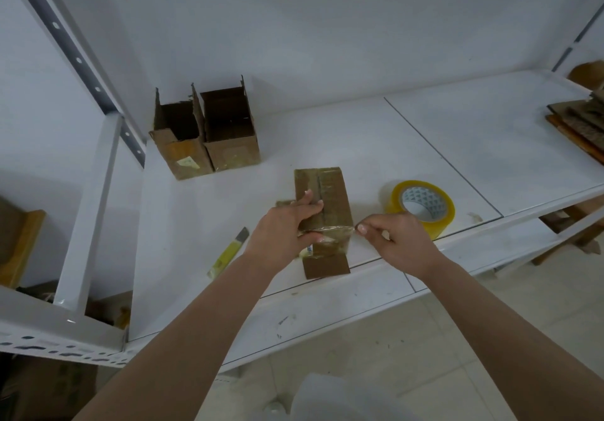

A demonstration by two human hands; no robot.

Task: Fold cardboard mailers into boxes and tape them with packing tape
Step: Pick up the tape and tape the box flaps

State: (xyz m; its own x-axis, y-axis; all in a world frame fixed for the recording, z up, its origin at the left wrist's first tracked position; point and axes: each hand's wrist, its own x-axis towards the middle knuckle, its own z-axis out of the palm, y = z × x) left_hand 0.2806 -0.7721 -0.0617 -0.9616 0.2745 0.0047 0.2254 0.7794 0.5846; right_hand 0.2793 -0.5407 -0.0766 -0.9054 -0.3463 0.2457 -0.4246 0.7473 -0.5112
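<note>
A small brown cardboard box lies on the white shelf near its front edge, with its top seam facing up. My left hand holds the box's near left side, fingers over the top and thumb on the near end. My right hand pinches a strip of clear tape that runs across the box's near top edge. A roll of yellowish packing tape lies just behind my right hand. A brown flap sticks out at the box's near end.
Two open-topped cardboard boxes stand side by side at the back left. A yellow utility knife lies left of my left forearm. Flat cardboard pieces are stacked at the far right. A white shelf upright rises at left.
</note>
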